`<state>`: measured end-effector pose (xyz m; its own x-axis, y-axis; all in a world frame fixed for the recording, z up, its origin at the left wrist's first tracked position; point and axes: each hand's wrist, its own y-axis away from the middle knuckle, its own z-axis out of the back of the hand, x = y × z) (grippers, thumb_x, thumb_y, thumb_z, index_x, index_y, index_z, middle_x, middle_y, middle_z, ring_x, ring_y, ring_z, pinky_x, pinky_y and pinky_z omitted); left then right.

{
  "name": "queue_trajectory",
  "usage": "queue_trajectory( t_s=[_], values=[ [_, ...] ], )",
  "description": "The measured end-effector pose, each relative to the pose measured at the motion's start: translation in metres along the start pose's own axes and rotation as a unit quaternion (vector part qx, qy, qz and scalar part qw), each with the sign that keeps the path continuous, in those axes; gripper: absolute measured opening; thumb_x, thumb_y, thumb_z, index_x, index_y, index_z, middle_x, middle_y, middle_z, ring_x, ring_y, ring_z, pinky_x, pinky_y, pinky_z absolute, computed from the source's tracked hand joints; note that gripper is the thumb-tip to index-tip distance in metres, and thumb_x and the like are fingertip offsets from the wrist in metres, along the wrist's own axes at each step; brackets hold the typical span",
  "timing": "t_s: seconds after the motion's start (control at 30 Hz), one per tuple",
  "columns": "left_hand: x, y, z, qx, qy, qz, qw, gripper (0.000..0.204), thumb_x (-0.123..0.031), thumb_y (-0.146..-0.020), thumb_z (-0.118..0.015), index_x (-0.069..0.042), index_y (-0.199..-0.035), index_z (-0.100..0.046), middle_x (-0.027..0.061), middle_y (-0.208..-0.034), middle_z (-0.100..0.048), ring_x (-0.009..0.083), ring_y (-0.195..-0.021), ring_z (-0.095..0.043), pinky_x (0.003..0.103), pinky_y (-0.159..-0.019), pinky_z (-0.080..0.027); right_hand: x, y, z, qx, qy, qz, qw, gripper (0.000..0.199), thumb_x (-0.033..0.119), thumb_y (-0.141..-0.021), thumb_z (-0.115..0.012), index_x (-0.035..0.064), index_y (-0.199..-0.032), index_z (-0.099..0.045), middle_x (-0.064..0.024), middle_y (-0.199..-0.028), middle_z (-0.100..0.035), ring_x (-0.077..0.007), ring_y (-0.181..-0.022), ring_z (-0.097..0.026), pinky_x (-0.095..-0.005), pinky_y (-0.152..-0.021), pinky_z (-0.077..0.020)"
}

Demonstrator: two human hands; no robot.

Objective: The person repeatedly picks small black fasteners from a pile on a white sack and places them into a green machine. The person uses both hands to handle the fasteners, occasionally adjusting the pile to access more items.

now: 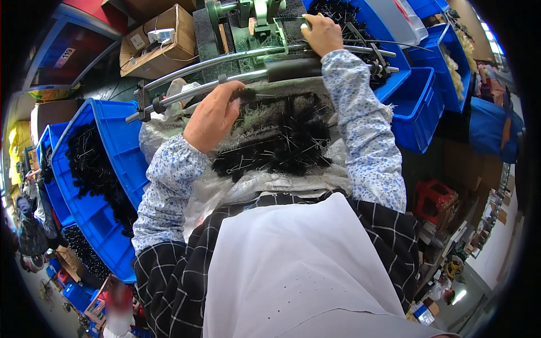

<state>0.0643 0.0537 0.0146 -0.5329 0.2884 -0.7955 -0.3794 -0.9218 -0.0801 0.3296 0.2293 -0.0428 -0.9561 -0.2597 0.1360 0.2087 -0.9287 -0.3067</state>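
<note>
Curled fingers of my left hand (213,117) close around a black-bristled wire brush (244,96), just below the metal rails (220,80). My right hand (324,35) is beyond the rails at the right side of the green machine (260,22). Its thumb and fingers pinch together on something small and dark, too hidden to name; a thin wire runs near the fingertips. Between my forearms a pile of black wire brushes (282,138) with thin metal stems lies on a pale cloth (270,183) over my lap.
Blue bins (121,149) with black brushes stand at left. Another bin of brushes (389,62) sits beyond my right hand, with a blue bin (420,112) beside it. A cardboard box (160,42) holds a white device. A red stool (435,200) is at right.
</note>
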Motion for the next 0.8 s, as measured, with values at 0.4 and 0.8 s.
queue_trajectory(
  t_s=[0.4,0.8],
  values=[
    [-0.012,-0.024,-0.022,0.009,0.058,-0.001,0.998,0.025,-0.010,-0.088,-0.054,0.000,-0.108,-0.044,0.0086,-0.083,-0.054,0.0165,-0.075,-0.053,0.029,-0.072,-0.046,-0.034,-0.010,0.081,-0.068,0.037,-0.056,0.995,0.026,0.025,-0.087,-0.053,0.0065,-0.103,-0.062,-0.0149,-0.100,-0.062,-0.0300,-0.087,-0.062,-0.0382,-0.074,-0.0505],
    [-0.007,-0.022,-0.054,0.055,0.077,0.006,0.995,0.039,-0.012,-0.084,-0.059,-0.002,-0.117,-0.041,0.0192,-0.109,-0.054,0.0307,-0.092,-0.060,0.040,-0.081,-0.048,0.043,0.050,0.076,0.060,-0.108,0.020,0.992,0.022,0.016,-0.083,-0.059,0.0134,-0.104,-0.064,-0.0067,-0.090,-0.065,-0.0229,-0.080,-0.063,-0.0345,-0.069,-0.0508]
  ],
)
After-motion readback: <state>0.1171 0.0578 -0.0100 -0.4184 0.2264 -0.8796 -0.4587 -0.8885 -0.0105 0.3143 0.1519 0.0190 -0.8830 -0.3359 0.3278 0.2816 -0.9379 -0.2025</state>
